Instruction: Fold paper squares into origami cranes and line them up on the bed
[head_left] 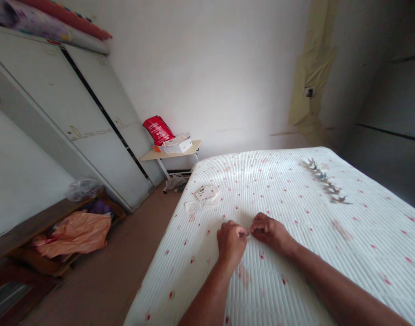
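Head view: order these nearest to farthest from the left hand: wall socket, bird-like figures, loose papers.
1. Loose papers, ahead-left of the left hand.
2. Bird-like figures, right side of the bed.
3. Wall socket, beyond the bed.

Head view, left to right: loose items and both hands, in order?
Crumpled orange plastic, shiny red bag, white printed paper pieces, left hand, right hand, row of small greyish folded figures.

Hands (232, 242) pinching small piece (248, 236), dotted mattress (278, 192), folded birds (322, 175)
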`<action>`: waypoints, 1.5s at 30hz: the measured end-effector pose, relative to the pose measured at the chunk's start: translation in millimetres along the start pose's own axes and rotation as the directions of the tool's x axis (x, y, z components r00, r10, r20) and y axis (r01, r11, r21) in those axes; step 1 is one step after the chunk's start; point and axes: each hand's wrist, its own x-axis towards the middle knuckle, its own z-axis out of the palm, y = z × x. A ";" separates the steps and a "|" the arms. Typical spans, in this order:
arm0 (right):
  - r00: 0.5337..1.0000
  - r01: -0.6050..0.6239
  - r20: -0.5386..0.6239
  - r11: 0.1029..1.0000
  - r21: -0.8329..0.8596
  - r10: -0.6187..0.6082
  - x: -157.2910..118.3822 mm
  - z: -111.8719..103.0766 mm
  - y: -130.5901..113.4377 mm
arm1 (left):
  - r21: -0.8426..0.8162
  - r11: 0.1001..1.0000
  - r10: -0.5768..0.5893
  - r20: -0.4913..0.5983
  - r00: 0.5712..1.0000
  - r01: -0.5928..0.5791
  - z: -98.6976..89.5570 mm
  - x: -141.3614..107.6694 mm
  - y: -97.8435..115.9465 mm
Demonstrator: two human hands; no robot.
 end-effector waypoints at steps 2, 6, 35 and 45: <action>0.999 0.029 0.027 0.996 -0.084 -0.027 -0.8 0.9 0.1 | -0.016 1.000 0.003 -0.006 1.000 -0.003 -0.2 -1.0 0.3; 0.997 0.068 0.059 0.985 -0.157 -0.059 -1.4 1.9 2.7 | -0.063 0.998 0.017 -0.059 0.998 -0.021 -0.1 -4.1 -0.5; 1.000 -0.023 -0.016 0.996 -0.090 0.022 -2.1 0.0 -9.2 | 0.006 0.999 0.044 -0.132 0.990 -0.044 2.4 -6.5 3.1; 0.993 0.043 -0.108 0.995 -0.090 -0.052 -2.4 4.5 -4.6 | 0.056 0.973 0.231 -0.178 0.957 -0.224 2.2 -2.1 3.4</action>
